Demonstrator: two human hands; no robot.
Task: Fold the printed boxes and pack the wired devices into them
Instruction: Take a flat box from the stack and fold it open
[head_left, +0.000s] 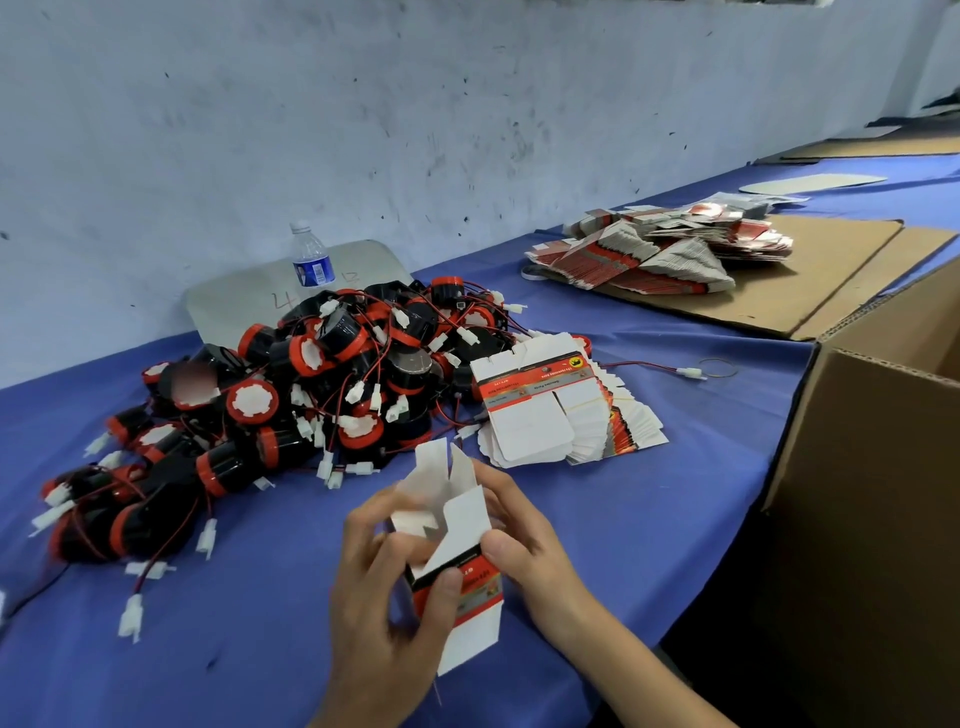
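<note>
Both hands hold one small white cardboard box with a red and grey printed band (457, 587), part-folded and raised above the blue-covered surface (270, 623) near the front edge. The left hand (384, 592) grips the box's left side, thumb pressed on the printed band, fingers curled behind the open top. The right hand (524, 540) grips the right side, thumb on the upper white panel, fingers wrapped round the far wall. The white top flaps (441, 467) stand upright and unclosed. Behind the box lies a heap of black and red round devices with red wires and white plug connectors (291, 384). Just beside the heap, to its right, sits a fanned stack of flat printed box blanks (550, 410). A second pile of flat blanks (654, 249) rests on brown cardboard sheets (831, 270) further back. A clear plastic water bottle (310, 257) stands against the wall. A large brown corrugated carton (872, 467) stands at the right edge.
</note>
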